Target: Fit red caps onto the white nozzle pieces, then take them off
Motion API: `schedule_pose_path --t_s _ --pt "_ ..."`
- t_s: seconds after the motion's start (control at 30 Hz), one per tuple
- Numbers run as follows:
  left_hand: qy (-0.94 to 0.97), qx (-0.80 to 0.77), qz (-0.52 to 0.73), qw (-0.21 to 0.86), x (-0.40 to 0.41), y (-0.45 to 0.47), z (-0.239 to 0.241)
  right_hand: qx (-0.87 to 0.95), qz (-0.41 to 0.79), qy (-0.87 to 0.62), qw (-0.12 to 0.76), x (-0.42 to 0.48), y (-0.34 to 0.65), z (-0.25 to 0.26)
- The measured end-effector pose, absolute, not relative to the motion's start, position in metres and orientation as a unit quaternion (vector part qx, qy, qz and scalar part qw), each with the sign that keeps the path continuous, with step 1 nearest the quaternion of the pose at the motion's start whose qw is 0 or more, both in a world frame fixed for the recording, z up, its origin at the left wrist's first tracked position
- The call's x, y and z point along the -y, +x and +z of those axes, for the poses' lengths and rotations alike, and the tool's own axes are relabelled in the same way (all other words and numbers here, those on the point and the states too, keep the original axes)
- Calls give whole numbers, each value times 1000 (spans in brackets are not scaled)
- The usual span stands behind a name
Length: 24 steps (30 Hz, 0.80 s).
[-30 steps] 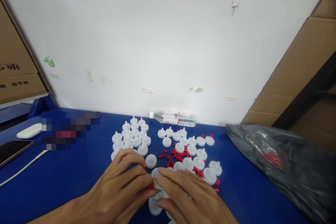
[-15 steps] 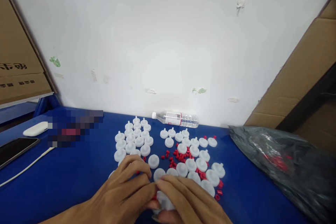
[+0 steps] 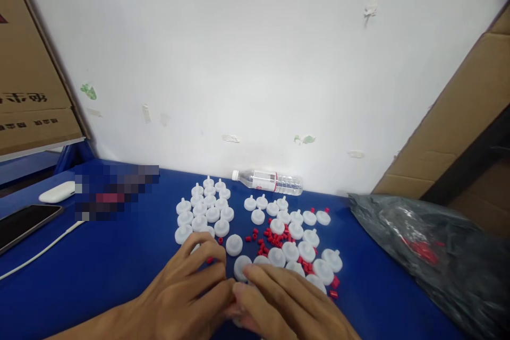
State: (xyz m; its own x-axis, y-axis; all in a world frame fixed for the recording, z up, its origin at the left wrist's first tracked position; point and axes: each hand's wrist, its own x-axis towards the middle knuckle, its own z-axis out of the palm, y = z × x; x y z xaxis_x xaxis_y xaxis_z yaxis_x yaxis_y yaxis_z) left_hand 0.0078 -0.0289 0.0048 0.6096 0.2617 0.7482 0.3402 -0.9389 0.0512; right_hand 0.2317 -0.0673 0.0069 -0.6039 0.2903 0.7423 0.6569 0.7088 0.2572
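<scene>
At the near edge of the blue table, my left hand and my right hand meet, fingers curled and thumbs close together. Both are closed on a white spouted cap; only a sliver of it shows beneath the fingertips. A reddish patch beside it is too blurred to make out. Beyond my right hand lie loose white spouted caps and small red tubular pieces. Behind my left hand stands a cluster of white caps, spouts mostly upward. One white cap sits between the two groups.
A clear plastic bottle lies along the wall. On the right, a dark plastic bag has red pieces showing in it. At left are a phone, a white case and a white cable. Cardboard stands at right.
My right thumb and fingers have shifted over the held cap, which is now mostly covered. My left hand stays nearly in place. The whole view has moved slightly.
</scene>
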Motion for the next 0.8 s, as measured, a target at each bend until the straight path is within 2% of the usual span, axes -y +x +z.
schedule_pose_path --t_s 0.17,0.23,0.47,0.53,0.67,0.8 --pt "-905 164 -391 43 26 0 16 859 -268 -282 332 58 249 23" --pt "-911 168 -373 52 22 -4 20 841 -274 -298 358 47 267 25" --pt "-955 176 -216 102 11 -9 25 740 -285 -502 345 9 342 44" --pt "-960 167 -189 119 11 -9 24 741 -228 -555 302 3 361 45" --pt "-963 157 -172 137 10 -9 21 777 -43 -602 176 -2 381 38" --pt "-961 169 -160 152 9 -10 19 776 45 -618 118 -6 381 31"
